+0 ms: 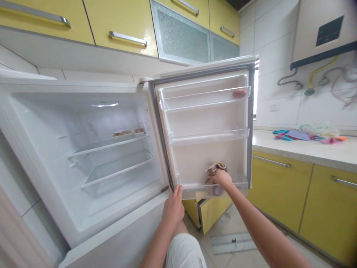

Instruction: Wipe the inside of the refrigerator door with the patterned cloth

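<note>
A white fridge (pixel 75 208) stands open, its door (pixel 206 119) swung out to the right. My right hand (pixel 222 178) is closed on a brown patterned cloth (pixel 216 166) at the bottom door shelf (pixel 192 192); part of the cloth hangs down inside the clear shelf. My left hand (pixel 174 204) rests on the left end of that same shelf, near the hinge side, with its fingers stretched out and close together. An oval reddish-brown item (pixel 239 93) sits in the top door shelf.
Small packed items (pixel 122 133) lie on the upper glass shelf inside the fridge. Yellow cabinets (pixel 279 186) and a counter (pixel 309 149) with colourful cloths (pixel 301 135) stand to the right. Below the fridge door, a yellow drawer or cabinet door (pixel 213 214) is open.
</note>
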Tool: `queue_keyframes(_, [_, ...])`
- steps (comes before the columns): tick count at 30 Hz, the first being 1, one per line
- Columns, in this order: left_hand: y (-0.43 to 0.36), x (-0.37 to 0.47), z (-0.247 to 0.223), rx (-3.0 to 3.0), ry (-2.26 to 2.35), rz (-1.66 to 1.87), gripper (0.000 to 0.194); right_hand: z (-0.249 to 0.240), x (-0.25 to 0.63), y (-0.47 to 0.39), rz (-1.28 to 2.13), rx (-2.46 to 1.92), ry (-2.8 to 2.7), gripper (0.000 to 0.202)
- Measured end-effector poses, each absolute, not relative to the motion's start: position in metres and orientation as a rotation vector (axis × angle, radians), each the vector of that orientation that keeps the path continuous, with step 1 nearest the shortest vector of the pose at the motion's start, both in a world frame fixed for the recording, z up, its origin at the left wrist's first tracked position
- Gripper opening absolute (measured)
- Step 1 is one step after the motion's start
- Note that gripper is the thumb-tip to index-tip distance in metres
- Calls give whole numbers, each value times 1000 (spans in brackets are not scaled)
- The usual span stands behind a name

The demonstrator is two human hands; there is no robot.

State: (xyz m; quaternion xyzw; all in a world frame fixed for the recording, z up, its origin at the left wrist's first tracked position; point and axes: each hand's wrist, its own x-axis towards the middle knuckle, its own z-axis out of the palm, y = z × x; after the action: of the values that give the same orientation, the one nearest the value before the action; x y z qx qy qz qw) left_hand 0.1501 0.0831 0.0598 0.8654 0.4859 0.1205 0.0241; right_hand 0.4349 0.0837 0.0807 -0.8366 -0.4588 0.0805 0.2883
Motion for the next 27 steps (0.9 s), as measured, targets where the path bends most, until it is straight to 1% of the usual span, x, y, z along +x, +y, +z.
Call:
queue_keyframes(3, [83,152,59,2654,1473,398,79,82,411,107,395,-2109,-1310,23])
queue_keyframes(7, [82,150,53,2559,1406,468,82,86,355,138,658,-1802,-1389,29])
queue_keyframes(10, [80,144,39,2399,1311,679,81,92,324,148,854,-1573,-1334,23])
queue_keyframes(11, [79,142,32,2287,1296,797,78,94,319,148,900,-1497,-1297,21])
queue_keyframes(12, [78,140,25,2118,1290,907,75,97,318,145,938,-1418,-1256,23])
queue_keyframes(13, [76,139,18,1919,1285,980,69,99,319,140,971,-1332,-1216,29])
queue_keyframes(15, [70,139,7,1555,1252,977,54,103,324,125,1029,-1143,-1148,42])
queue_keyframes(17, [61,142,2,1252,1093,867,45,104,330,106,1086,-968,-1102,46])
queue_keyframes(19, [52,147,4,1029,854,820,48,100,330,84,1146,-851,-1075,40])
queue_keyframes(21, [46,153,9,913,677,877,57,91,324,64,1226,-797,-1069,34])
queue_keyframes(24, [44,156,12,1086,704,1005,77,76,309,39,1453,-753,-1075,41])
queue_keyframes(25, [45,156,11,1167,755,1028,80,72,305,34,1535,-749,-1081,43])
queue_keyframes(27, [47,152,6,1292,848,1050,80,67,299,27,1624,-775,-1085,41])
